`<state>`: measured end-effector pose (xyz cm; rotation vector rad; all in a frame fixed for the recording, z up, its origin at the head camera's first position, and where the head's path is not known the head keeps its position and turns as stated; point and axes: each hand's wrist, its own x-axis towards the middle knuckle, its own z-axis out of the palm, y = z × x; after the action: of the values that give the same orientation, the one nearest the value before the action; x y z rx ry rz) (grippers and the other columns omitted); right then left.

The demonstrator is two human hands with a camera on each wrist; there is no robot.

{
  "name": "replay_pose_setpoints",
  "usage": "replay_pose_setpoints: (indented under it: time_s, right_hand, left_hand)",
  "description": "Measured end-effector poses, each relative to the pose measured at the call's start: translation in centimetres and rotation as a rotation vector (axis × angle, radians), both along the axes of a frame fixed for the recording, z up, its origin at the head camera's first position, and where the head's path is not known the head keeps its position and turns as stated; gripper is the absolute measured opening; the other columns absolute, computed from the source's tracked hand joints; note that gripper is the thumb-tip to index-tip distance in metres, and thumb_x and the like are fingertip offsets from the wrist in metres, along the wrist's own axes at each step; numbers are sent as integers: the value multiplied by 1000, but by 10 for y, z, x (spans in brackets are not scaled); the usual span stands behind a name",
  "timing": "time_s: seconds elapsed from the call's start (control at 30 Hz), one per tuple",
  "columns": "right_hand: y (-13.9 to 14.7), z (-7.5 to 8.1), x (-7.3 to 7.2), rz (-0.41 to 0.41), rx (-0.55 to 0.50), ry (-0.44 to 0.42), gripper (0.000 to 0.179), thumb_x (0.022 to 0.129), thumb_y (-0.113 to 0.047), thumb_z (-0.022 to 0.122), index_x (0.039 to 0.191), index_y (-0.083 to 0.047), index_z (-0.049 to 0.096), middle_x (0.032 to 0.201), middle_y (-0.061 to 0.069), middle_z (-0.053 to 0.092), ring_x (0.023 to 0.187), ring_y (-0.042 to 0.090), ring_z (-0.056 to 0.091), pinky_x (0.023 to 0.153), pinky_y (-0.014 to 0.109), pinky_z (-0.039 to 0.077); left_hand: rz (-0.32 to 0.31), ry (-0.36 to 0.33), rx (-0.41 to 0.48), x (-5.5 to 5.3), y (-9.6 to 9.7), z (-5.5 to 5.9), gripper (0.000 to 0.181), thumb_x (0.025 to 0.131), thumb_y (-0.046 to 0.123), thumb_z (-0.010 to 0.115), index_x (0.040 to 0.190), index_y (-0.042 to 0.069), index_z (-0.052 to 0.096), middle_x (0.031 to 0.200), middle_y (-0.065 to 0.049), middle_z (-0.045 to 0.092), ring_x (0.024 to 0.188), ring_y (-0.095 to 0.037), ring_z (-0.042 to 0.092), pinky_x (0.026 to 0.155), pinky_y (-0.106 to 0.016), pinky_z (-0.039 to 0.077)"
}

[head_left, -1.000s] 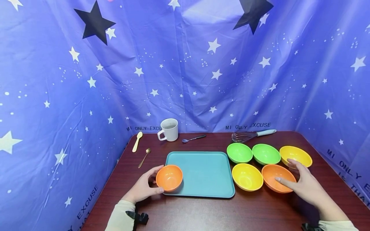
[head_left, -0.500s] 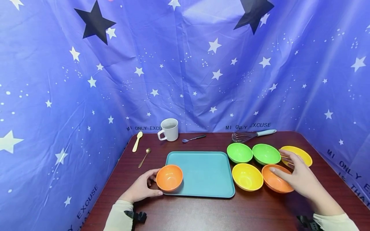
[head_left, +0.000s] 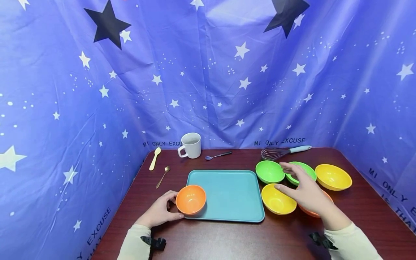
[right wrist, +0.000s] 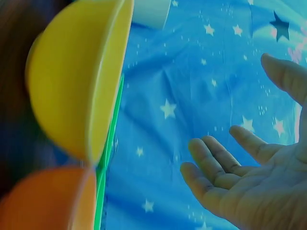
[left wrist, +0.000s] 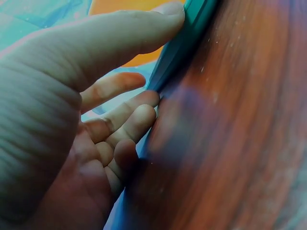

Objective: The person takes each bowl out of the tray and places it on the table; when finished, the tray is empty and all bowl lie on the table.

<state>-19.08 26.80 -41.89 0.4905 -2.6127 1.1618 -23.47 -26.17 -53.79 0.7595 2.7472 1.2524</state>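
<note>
My left hand (head_left: 161, 210) rests at the left edge of a teal tray (head_left: 232, 196), beside an orange bowl (head_left: 191, 199) that sits on the tray's left end. In the left wrist view the thumb (left wrist: 120, 36) lies by the tray rim, and loosely bent fingers reach the table with nothing gripped. My right hand (head_left: 307, 193), fingers spread and holding nothing, hovers over the bowls at right. Beneath or beside it are a yellow bowl (head_left: 278, 199), a partly hidden orange bowl (head_left: 312, 213) and a green bowl (head_left: 307, 169).
Another green bowl (head_left: 269, 172) and a yellow bowl (head_left: 333, 177) stand in the same group. Behind lie a whisk (head_left: 286, 152) and a dark-handled spoon (head_left: 218, 155). A white mug (head_left: 191, 145), cream spoon (head_left: 155, 159) and gold spoon (head_left: 163, 177) are at back left.
My right hand has moved left, from over the right-hand orange and yellow bowls to between the front yellow bowl and a green bowl. The left hand and its orange bowl have stayed nearly still.
</note>
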Motion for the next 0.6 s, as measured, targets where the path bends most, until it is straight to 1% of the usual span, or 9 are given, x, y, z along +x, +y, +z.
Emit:
replay_pose_setpoints:
  time_s: [0.03,0.1,0.13,0.17,0.23,0.27,0.33,0.47,0.6]
  right_hand:
    - [-4,-1,-2,12,-1,1,73,94,-31,82,152,-5,46,148,18,52,131,40,54,107,24,40]
    - [-13,-2,-6,27,-4,8,73,93,-31,82,152,-6,47,147,16,53,130,38,55,107,26,41]
    - [-17,-3,-7,37,-8,15,72,93,-30,83,152,-6,48,147,16,53,130,38,56,108,31,42]
    - [-21,-3,-9,48,-11,22,71,93,-28,83,151,-5,49,146,16,54,129,38,56,108,33,42]
    - [-30,-3,-12,66,-12,37,69,93,-26,83,149,-5,50,144,16,56,128,37,57,107,44,42]
    - [-34,-3,-14,74,-16,35,68,93,-26,83,149,-5,51,144,16,56,128,37,57,107,45,42]
    - [-42,-3,-17,98,-31,31,67,93,-25,83,148,-3,51,144,16,56,128,37,57,107,54,41]
    - [-57,-5,-22,130,-54,-6,65,94,-27,82,148,-4,52,143,14,58,130,37,56,109,59,41]
    - [-71,-10,-27,149,-66,-52,66,94,-29,81,148,-6,52,142,14,59,130,38,57,109,59,42]
  left_hand:
    - [-1,3,-1,0,0,0,65,76,43,95,132,32,64,116,11,61,100,-14,57,82,-30,49]
    - [-5,9,-5,0,1,0,64,76,43,95,131,33,65,117,11,60,101,-13,57,83,-29,48]
    - [-6,11,-6,0,1,1,63,75,43,95,130,33,65,117,11,60,101,-13,56,83,-29,48]
    - [-8,13,-8,0,1,1,62,75,43,95,130,33,66,117,11,60,101,-13,56,83,-29,48]
    - [-12,13,-9,0,1,1,62,75,43,95,129,34,66,117,12,60,101,-12,56,83,-29,48]
    - [-12,11,-9,0,1,1,62,75,43,95,129,34,66,117,12,60,101,-12,56,83,-29,48]
    - [-14,8,-7,0,1,1,61,75,43,95,129,34,66,118,13,60,101,-11,56,83,-29,48]
    - [-16,10,-9,0,1,2,62,75,44,95,129,34,67,118,13,60,101,-11,56,84,-29,48]
    - [-13,4,-13,0,1,1,63,75,44,95,129,34,66,118,13,60,102,-11,56,84,-29,48]
